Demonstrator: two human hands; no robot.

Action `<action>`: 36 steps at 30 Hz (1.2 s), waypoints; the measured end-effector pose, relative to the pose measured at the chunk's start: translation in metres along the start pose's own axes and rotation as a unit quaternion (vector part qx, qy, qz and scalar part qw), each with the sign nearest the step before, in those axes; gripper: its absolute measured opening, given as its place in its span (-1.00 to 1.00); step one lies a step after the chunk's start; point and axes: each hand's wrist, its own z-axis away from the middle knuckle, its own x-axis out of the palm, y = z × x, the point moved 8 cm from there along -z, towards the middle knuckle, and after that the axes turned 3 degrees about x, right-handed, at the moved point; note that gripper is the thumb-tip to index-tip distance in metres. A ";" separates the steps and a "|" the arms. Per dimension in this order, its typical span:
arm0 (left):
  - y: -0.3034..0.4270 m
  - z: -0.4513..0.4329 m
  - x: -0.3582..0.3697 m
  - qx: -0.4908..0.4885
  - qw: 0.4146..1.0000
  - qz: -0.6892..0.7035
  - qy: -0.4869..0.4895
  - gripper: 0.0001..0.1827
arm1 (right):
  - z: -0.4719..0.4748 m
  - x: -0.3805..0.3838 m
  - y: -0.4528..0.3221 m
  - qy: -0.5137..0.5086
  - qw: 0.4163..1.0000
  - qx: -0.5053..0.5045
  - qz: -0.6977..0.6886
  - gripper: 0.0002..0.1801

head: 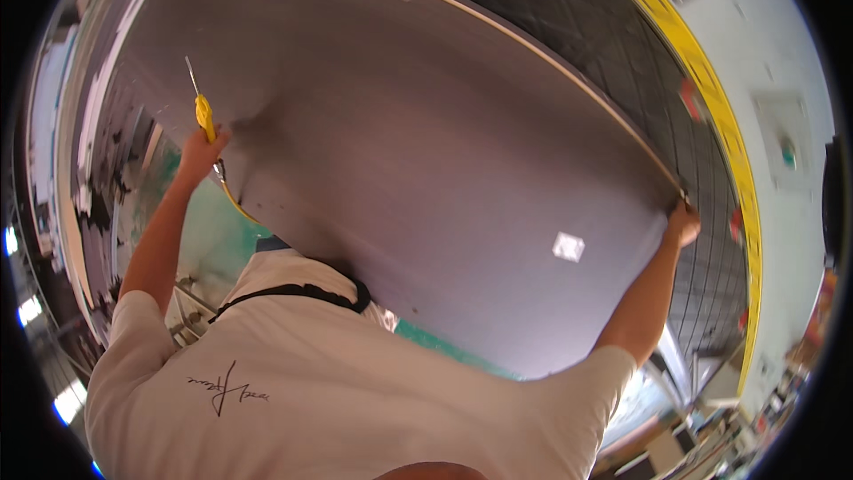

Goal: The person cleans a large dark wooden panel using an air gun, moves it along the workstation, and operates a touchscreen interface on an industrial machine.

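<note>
My left hand [203, 155] grips a yellow air blow gun [204, 113] over the left part of a large dark grey panel [400, 133]. The gun's thin metal nozzle points away from me, and a yellow air hose [234, 200] trails from a metal coupling at its handle. At the panel's far right corner, my right hand [684, 225] is closed around the near end of a long, thin, light-coloured strip [553, 67]. This strip runs along the panel's far edge. A small white square label [568, 247] sits on the panel, left of my right forearm.
Beyond the panel lies a dark lined surface [706, 267], bordered by a yellow rail [723, 147] on a pale machine body [786, 227]. Red and green buttons show at the top right. Stacked sheets [80, 180] stand to the left. Green floor [220, 233] shows beside me.
</note>
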 end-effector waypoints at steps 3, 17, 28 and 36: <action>-0.042 0.021 -0.005 -0.039 0.993 0.071 0.090 -0.43 | 0.016 0.032 -0.056 -0.023 0.998 -0.042 -0.051 -0.67; -0.102 0.000 -0.010 -0.006 0.977 0.206 0.057 -0.75 | 0.331 0.177 -0.641 -0.147 0.941 -0.255 -0.169 -0.94; -0.235 -0.030 -0.061 -0.069 0.982 0.159 0.073 -0.63 | 0.285 0.178 -0.589 -0.154 0.931 -0.193 -0.270 -0.70; -0.399 -0.106 -0.088 -0.113 0.960 0.206 0.151 -0.48 | 0.218 0.117 -0.368 0.025 1.000 0.016 0.011 -0.64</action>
